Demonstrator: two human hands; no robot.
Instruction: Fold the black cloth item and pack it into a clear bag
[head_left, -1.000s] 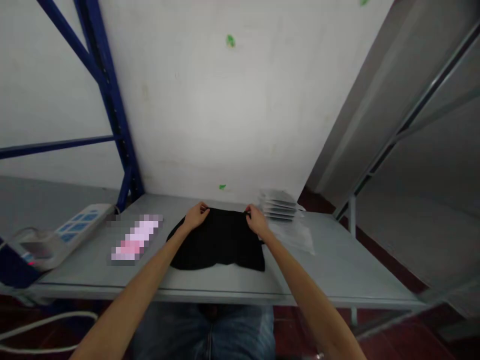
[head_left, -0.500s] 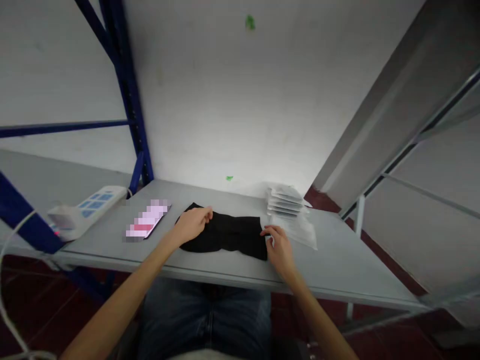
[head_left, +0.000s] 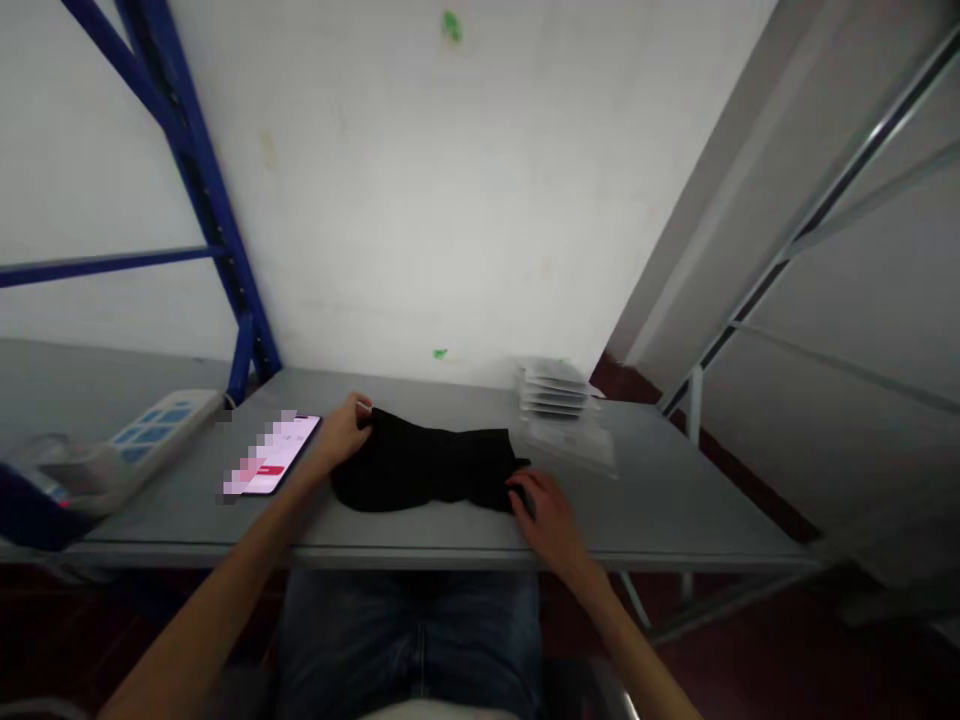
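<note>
Black cloth (head_left: 427,468) lies folded on the grey counter (head_left: 675,500), near the front edge, approx. centre. A sec ago it was a wider piece w/ both hands at its far edge; since then the far half has come over toward the person, so it's now a narrower band running left-right. Judgement: one fold done, cloth being flattened or set for the next.

Left hand (head_left: 341,432) is on the cloth's left end, fingers curled onto the upper left corner; looks like a pinch on the fabric but can't tell for sure. Right hand (head_left: 544,510) has dropped from the far edge to the near right corner, fingers bent and pressing at the edge; whether they grip or just press, can't tell.

Around it: phone (head_left: 271,455) w/ lit screen just left of the left hand, apart from cloth. Power strip (head_left: 154,435) further left. Stack of clear bags (head_left: 559,400) behind-right, near the cloth, not touching. Blue rack post (head_left: 202,200) at back left.
</note>
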